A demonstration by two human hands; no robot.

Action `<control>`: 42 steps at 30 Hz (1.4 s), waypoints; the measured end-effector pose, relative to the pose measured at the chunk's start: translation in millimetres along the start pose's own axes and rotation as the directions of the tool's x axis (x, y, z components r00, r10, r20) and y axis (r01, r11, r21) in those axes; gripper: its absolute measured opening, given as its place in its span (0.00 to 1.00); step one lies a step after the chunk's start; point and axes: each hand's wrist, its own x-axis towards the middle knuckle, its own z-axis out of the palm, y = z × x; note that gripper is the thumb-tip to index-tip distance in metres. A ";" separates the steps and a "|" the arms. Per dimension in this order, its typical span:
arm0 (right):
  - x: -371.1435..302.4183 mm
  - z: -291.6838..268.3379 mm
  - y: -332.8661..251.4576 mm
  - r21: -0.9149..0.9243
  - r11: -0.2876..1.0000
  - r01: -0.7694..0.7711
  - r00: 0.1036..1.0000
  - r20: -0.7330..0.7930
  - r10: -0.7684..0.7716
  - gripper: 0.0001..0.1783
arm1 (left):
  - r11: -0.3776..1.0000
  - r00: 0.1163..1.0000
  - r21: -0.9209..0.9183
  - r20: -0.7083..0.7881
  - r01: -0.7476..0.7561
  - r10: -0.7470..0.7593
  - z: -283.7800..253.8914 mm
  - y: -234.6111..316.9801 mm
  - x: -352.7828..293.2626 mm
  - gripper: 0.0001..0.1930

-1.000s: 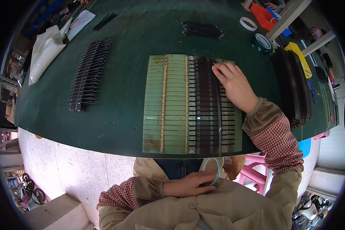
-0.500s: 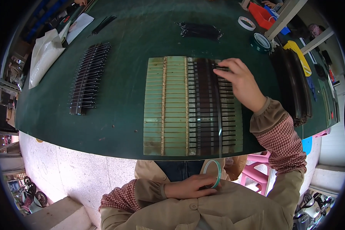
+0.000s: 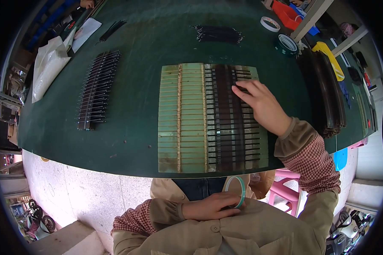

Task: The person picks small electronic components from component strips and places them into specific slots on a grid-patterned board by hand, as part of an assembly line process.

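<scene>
A green slotted board (image 3: 170, 114) lies in front of me on the table. Thin black rods with dark ends (image 3: 252, 135) sit in the slots of its right half, and dark brown strips (image 3: 223, 123) run lengthwise across them. My right hand (image 3: 261, 102) rests on the far part of the rightmost strip, its fingers stretched out and lying along it, gripping nothing. Below the table edge, at my lap, my left hand (image 3: 212, 207) has its fingers curled round a roll of pale green tape (image 3: 241, 191), which stands upright.
Left of the board lies a bundle of strip-joined black rods (image 3: 98, 89). Loose black rods (image 3: 219, 34) lie farther back. A stack of dark strips (image 3: 323, 93), tape rolls (image 3: 286, 44) and a yellow tray (image 3: 330, 59) are at the right. Bubble wrap (image 3: 50, 66) lies far left.
My right hand has slid a little toward me along the strip. The strip's near end, tilted and glossy before, now lies flatter over the rods. My left hand stays with the tape.
</scene>
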 end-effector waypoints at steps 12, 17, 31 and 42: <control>0.5 -17.7 -5.6 0.007 1.000 0.000 0.999 -0.043 0.000 0.28 | 1.000 1.000 0.000 0.008 0.010 -0.010 3.8 -1.9 -3.8 0.13; -12.2 3.1 -31.4 -0.234 0.967 0.105 0.994 -0.008 -0.110 0.28 | 0.999 1.000 -0.037 0.001 -0.006 0.006 3.2 -1.8 -3.0 0.13; -18.6 -10.5 -25.1 0.017 0.999 0.028 0.999 -0.030 -0.027 0.30 | 0.999 0.999 0.035 0.006 -0.033 0.032 3.3 -5.4 -2.7 0.13; -27.4 -14.7 -25.6 0.074 0.997 0.012 1.000 -0.001 -0.012 0.31 | 1.000 1.000 -0.021 -0.003 -0.017 0.017 3.5 -5.8 -3.2 0.13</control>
